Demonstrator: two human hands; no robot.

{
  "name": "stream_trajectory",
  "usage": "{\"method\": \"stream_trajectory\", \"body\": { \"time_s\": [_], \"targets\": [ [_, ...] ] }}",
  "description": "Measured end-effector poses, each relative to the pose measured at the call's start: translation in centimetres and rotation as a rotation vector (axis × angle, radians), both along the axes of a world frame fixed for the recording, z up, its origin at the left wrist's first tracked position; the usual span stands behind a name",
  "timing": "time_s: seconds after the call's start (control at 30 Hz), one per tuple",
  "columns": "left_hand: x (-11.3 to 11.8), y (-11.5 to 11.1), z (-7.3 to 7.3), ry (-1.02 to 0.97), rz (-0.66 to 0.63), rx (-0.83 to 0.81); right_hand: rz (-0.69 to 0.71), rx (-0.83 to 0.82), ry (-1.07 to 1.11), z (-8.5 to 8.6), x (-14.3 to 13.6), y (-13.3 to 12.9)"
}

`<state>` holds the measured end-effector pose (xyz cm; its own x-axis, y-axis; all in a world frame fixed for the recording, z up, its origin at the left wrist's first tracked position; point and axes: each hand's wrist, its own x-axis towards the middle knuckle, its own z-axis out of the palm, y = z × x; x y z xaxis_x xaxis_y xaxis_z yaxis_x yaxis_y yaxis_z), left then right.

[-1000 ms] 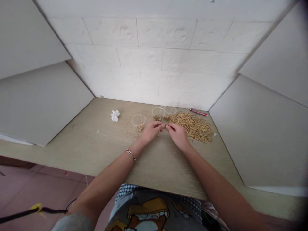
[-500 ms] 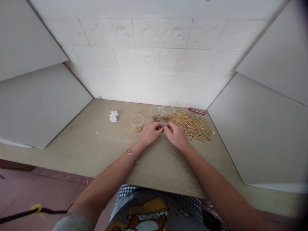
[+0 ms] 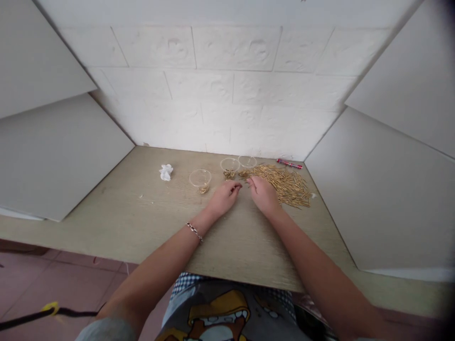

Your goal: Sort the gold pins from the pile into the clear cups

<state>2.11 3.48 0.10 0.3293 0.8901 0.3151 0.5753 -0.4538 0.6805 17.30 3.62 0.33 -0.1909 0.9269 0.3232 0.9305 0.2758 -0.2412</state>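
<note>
My left hand [image 3: 225, 195] is closed over the middle of the table, thumb and fingers pinched on something too small to make out. To its right, my right hand [image 3: 262, 192] is also closed, its fingertips at the left edge of a spread of thin golden sticks [image 3: 293, 189]. A narrow gap separates the two hands. Small golden pieces lie in a heap [image 3: 229, 174] and in another heap [image 3: 244, 174] just beyond my fingertips. A third, smaller heap [image 3: 204, 189] sits left of my left hand.
Clear round containers stand at the left [image 3: 200, 177], centre [image 3: 230, 164] and back [image 3: 247, 161]. A crumpled white tissue [image 3: 166, 172] lies farther left. A red tube [image 3: 289, 164] rests near the wall. Grey panels flank the table [image 3: 142, 227].
My right hand has moved slightly away from my left hand, opening a gap between the fingertips. The view has shifted a little.
</note>
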Motion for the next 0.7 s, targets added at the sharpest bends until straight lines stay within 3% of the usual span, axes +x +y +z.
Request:
{"method": "stream_trajectory", "body": {
  "time_s": [0.13,0.3,0.57,0.7],
  "targets": [
    [-0.2,0.1,-0.1,-0.061,0.045,-0.022,0.024,-0.093,-0.176,0.0,-0.1,0.5],
    [-0.3,0.1,-0.3,-0.081,0.044,-0.030,0.022,-0.084,-0.257,0.2,-0.4,0.4],
    [0.0,-0.1,0.0,-0.066,0.069,-0.034,0.065,-0.083,-0.241,-0.4,-0.7,0.4],
    [0.0,-0.2,0.2,-0.080,0.075,-0.052,0.046,-0.062,-0.072,-0.9,-0.4,0.4]
  ]
}}
